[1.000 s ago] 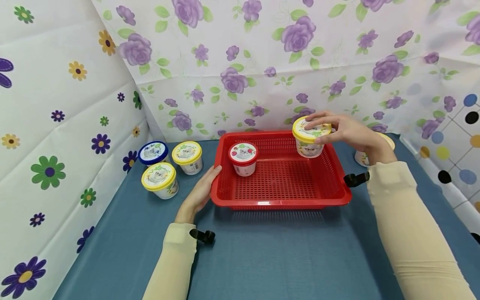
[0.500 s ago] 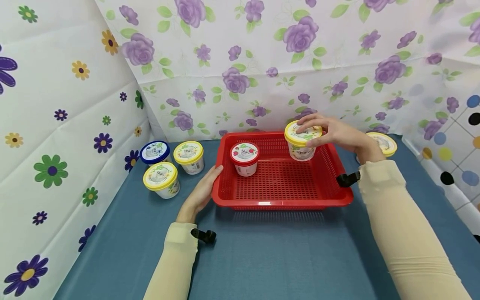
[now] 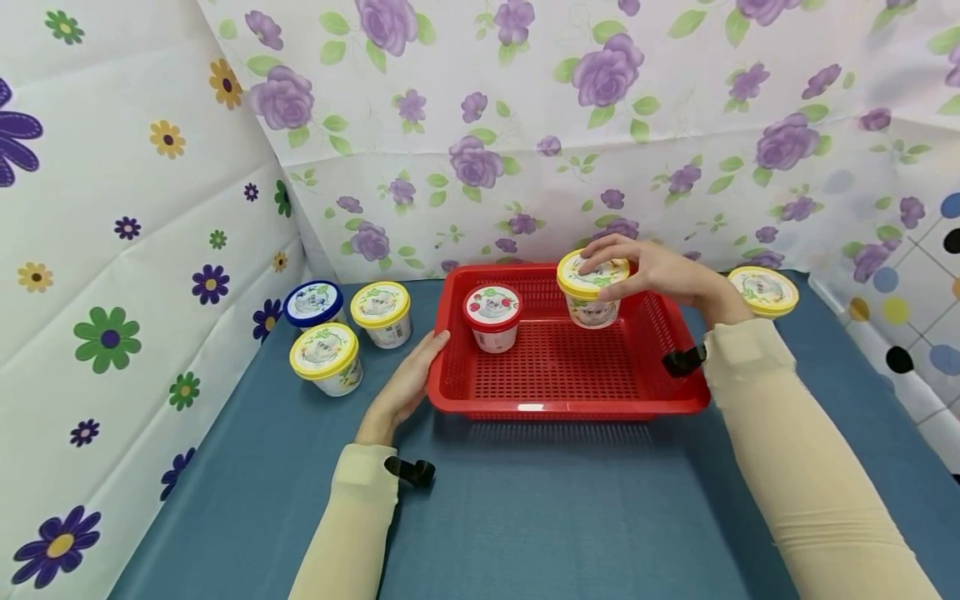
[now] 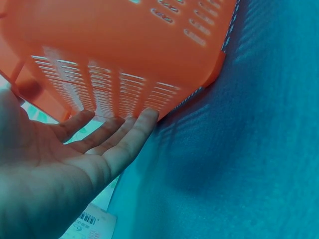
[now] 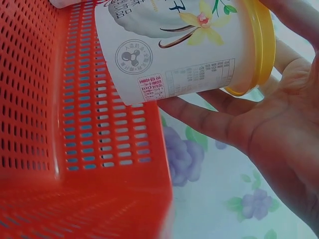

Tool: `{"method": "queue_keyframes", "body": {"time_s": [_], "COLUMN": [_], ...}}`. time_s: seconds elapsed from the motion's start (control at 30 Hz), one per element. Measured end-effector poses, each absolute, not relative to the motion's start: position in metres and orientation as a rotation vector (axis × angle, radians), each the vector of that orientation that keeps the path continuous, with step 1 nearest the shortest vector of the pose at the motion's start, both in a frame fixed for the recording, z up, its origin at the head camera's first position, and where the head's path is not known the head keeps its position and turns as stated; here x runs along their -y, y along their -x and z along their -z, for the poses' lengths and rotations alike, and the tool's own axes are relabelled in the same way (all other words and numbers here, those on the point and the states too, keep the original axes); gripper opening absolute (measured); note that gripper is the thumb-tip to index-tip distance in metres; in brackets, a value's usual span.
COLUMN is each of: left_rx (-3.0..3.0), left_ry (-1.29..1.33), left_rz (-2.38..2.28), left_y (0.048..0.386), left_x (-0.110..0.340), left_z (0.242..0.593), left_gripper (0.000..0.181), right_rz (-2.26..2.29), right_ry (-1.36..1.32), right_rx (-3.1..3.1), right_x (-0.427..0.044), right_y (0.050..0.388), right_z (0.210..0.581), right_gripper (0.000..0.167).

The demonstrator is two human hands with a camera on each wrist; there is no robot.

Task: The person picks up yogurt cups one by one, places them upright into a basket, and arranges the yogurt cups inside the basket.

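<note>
In the head view a red plastic basket (image 3: 570,407) stands on the blue cloth. My left hand (image 3: 401,383) is at its left side; in the left wrist view nearly straight fingers (image 4: 132,137) touch the slotted outer wall. My right hand (image 3: 660,275) grips a white tub with a yellow lid (image 3: 592,313) from above, over the back right part of the basket. The right wrist view shows a vanilla flower printed on that tub (image 5: 179,64), with fingers and thumb around it. A red-lidded tub (image 3: 492,308) sits upright inside the basket at left.
Left of the basket stand a blue-lidded tub (image 3: 313,302) and two yellow-lidded tubs, one behind (image 3: 381,312) and one in front (image 3: 326,358). Another yellow-lidded tub (image 3: 763,290) is at the back right, partly behind the right arm. Flowered cloth (image 3: 480,200) hangs behind.
My right hand has carried the yellow-lidded tub left and slightly down over the basket, uncovering more of the tub at the back right. The left hand stays at the basket's side.
</note>
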State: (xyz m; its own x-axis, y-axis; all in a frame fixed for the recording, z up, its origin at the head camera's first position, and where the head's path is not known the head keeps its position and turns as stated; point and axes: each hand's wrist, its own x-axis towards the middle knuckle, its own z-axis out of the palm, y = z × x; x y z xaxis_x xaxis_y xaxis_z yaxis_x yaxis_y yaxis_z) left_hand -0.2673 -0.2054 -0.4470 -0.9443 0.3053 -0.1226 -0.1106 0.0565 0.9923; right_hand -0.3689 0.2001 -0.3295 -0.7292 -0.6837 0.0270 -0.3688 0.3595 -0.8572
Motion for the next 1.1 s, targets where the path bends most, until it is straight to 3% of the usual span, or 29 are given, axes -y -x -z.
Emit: {"method": "queue_keyframes", "body": {"time_s": [1.1], "left_rx": [-2.024], "left_ry": [-0.194], "left_rz": [-1.985], "left_y": [0.269], "left_x": [0.205], "left_z": [0.448], "left_gripper": [0.063], "right_rz": [1.234], "right_ry": [0.909], "right_rx": [-2.192], "right_x": [-0.16], "right_y": [0.389], "right_z": [0.364], "right_gripper": [0.041]}}
